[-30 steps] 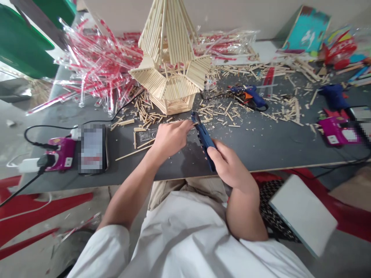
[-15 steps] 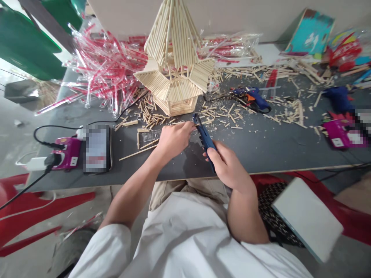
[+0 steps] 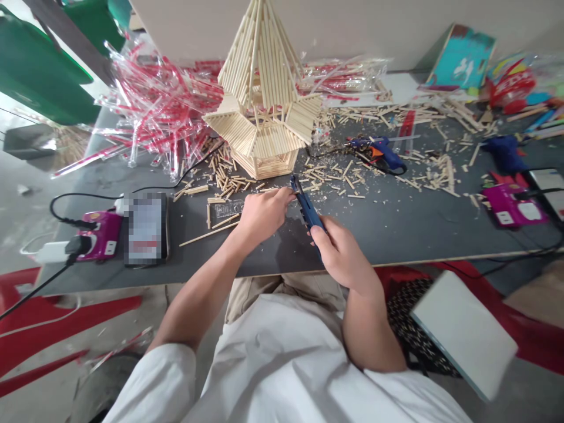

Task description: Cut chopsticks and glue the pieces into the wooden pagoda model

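Observation:
My right hand (image 3: 339, 249) is closed around a long dark blue hand cutter (image 3: 311, 212), whose tip points up and to the left. Close against that tip, my left hand (image 3: 268, 211) is closed in a pinch on what looks like a thin wooden stick, mostly hidden by the fingers. Beyond both hands stands a lantern-like model built of thin wooden sticks (image 3: 273, 141), with a pointed top and flared panels. Beside my left wrist lie a clear ruler (image 3: 227, 209) and a longer loose stick (image 3: 207, 234).
Short cut sticks (image 3: 224, 176) litter the grey table (image 3: 396, 229). Red-and-clear plastic wrappers (image 3: 163, 111) are heaped at back left. A blue glue gun (image 3: 381, 154) lies right of the model, another (image 3: 504, 154) farther right. Purple power strips (image 3: 99, 235) and a phone (image 3: 146, 229) sit on the table.
The whole view has shifted slightly, with far-right objects moving a little left in the picture. Both hands keep nearly the same pose, and the cutter's tip stays by my left fingertips.

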Motion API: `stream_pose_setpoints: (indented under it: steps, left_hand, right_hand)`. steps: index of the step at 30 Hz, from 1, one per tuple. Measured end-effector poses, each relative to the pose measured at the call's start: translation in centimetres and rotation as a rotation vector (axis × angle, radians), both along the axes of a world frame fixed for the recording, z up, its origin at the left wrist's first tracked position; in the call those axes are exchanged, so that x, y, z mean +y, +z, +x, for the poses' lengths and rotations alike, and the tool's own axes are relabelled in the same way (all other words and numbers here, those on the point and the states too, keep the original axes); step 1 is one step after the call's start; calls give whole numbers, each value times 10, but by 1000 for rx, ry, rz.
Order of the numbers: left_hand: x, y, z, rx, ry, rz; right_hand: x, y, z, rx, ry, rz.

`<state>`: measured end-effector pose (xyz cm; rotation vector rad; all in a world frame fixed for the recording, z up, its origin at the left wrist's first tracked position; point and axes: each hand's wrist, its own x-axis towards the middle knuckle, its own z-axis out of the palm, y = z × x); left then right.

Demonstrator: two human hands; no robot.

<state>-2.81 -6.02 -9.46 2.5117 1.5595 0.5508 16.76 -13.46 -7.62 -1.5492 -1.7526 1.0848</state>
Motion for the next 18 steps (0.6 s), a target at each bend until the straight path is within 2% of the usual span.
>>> stream_pose_setpoints:
  steps: [8, 18]
  left_hand:
    - [1, -5, 0, 4, 14, 10]
    - [-1, 2, 1, 109, 69, -108]
  right_hand:
    - [3, -4, -3, -188, -64, -101]
    - [13, -4, -3, -320, 11, -122]
